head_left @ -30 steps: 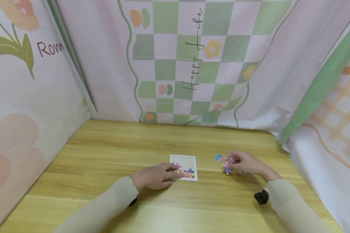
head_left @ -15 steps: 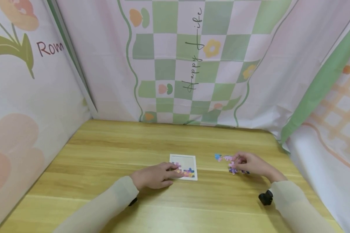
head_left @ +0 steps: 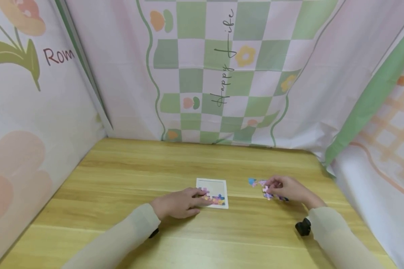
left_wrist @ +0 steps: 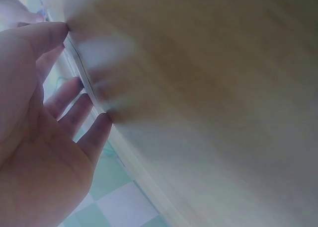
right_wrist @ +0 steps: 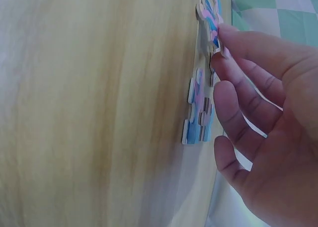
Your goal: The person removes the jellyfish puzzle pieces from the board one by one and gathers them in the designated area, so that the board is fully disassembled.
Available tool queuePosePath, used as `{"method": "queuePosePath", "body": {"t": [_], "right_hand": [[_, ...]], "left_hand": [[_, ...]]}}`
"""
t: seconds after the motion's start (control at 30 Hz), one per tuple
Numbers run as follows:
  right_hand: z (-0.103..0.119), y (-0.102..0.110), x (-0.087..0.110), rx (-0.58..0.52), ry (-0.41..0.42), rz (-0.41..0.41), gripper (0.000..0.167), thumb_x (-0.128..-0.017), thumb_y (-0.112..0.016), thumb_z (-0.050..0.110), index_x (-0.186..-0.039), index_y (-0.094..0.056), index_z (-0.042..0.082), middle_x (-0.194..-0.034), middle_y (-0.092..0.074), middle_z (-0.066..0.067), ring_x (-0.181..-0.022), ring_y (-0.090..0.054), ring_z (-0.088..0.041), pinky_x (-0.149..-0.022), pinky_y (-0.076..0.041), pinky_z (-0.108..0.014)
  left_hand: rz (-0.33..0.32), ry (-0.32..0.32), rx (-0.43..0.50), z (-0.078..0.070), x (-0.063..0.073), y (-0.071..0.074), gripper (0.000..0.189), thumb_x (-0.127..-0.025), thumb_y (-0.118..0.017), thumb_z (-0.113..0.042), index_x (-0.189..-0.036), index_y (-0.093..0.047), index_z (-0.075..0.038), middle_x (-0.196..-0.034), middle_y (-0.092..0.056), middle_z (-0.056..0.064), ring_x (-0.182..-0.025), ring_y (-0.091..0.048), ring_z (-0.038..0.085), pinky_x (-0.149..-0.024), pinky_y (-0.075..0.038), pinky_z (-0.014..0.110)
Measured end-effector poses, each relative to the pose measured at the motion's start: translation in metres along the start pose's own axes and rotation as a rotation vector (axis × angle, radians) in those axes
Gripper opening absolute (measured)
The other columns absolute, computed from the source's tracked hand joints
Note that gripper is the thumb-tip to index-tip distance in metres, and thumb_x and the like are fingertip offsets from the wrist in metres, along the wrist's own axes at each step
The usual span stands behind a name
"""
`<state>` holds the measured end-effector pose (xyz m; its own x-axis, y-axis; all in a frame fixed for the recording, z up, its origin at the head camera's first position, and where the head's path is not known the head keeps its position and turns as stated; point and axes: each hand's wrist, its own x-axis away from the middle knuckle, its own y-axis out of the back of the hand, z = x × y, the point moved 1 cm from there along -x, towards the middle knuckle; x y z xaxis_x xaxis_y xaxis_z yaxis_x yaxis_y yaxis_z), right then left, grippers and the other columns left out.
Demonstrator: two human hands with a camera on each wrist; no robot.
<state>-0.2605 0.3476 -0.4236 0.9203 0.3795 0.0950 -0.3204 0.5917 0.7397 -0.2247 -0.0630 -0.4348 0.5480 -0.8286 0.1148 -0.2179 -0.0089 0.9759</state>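
While two hands worked on one wooden worktop (head_left: 175, 164), one white puzzle tray (head_left: 217, 187) lay flat near the middle of it. The left hand (head_left: 178, 203) rested over the tray's left side, and its grip was loose: the fingers were extended, and two of them reached across several coloured pieces (head_left: 219, 200). These pieces filled the lower part of the tray, but their exact number could not be counted, because the hand covered some of them. The upper part showed its pale base.

To the right of the tray, and apart from it, the right hand (head_left: 286, 188) had a narrow grip: the thumb and the fingers pinched one pink and violet puzzle piece (head_left: 266, 192) above the worktop. Near this hand lay a few loose pieces: one blue piece (head_left: 252, 181) on the far left of the group, and at least two others, partly hidden.

Two pale sleeves (head_left: 118, 237) covered the forearms, and one black device (head_left: 303, 226) was seen at each wrist. Behind the worktop hung one checked curtain (head_left: 219, 74) with two written words, "Happy Life".
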Motion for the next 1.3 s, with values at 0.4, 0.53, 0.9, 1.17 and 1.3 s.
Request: {"method": "queuePosePath", "body": {"t": [0.4, 0.53, 0.9, 1.17, 1.3], "right_hand": [[-0.0034, 0.0003, -0.0028, 0.004, -0.012, -0.013, 0.024, -0.094, -0.072, 0.017, -0.112, -0.066, 0.001, -0.089, -0.065, -0.006, -0.072, -0.060, -0.020, -0.059, -0.051, -0.027], [-0.0027, -0.0009, -0.0024, 0.008, -0.019, -0.020, 0.023, -0.093, -0.073, 0.017, -0.111, -0.067, 0.002, -0.088, -0.064, -0.006, -0.072, -0.059, -0.019, -0.058, -0.051, -0.027], [0.0001, -0.0024, -0.0012, 0.048, 0.011, -0.015, 0.021, -0.096, -0.071, 0.018, -0.108, -0.067, 0.003, -0.087, -0.062, -0.005, -0.072, -0.056, -0.017, -0.059, -0.050, -0.027], [0.0011, -0.0030, -0.0012, 0.033, 0.006, -0.005, 0.018, -0.096, -0.070, 0.016, -0.107, -0.066, 0.002, -0.087, -0.061, -0.006, -0.073, -0.056, -0.017, -0.060, -0.050, -0.026], [0.0015, -0.0028, -0.0010, 0.016, 0.000, 0.008, 0.019, -0.096, -0.069, 0.016, -0.108, -0.066, 0.001, -0.087, -0.061, -0.007, -0.072, -0.055, -0.018, -0.059, -0.050, -0.026]], "left_hand": [[-0.006, -0.004, -0.019, -0.0004, -0.0001, 0.0011, 0.047, -0.108, -0.048, -0.029, -0.154, -0.042, -0.026, -0.160, -0.031, 0.008, -0.144, -0.032, 0.025, -0.116, -0.032, 0.038], [0.003, 0.005, -0.010, -0.0008, -0.0004, 0.0014, 0.048, -0.108, -0.048, -0.029, -0.155, -0.041, -0.028, -0.159, -0.032, 0.008, -0.144, -0.032, 0.024, -0.115, -0.033, 0.039], [0.011, 0.030, 0.020, 0.0002, -0.0007, 0.0001, 0.048, -0.107, -0.049, -0.029, -0.154, -0.042, -0.031, -0.159, -0.034, 0.007, -0.144, -0.032, 0.023, -0.115, -0.034, 0.038], [0.007, 0.020, -0.002, 0.0012, -0.0010, -0.0021, 0.048, -0.108, -0.048, -0.030, -0.155, -0.041, -0.031, -0.158, -0.034, 0.008, -0.143, -0.033, 0.023, -0.115, -0.034, 0.037], [0.006, 0.020, -0.006, 0.0017, -0.0012, -0.0031, 0.048, -0.108, -0.048, -0.029, -0.155, -0.041, -0.032, -0.158, -0.034, 0.008, -0.143, -0.033, 0.023, -0.115, -0.033, 0.037]]}}
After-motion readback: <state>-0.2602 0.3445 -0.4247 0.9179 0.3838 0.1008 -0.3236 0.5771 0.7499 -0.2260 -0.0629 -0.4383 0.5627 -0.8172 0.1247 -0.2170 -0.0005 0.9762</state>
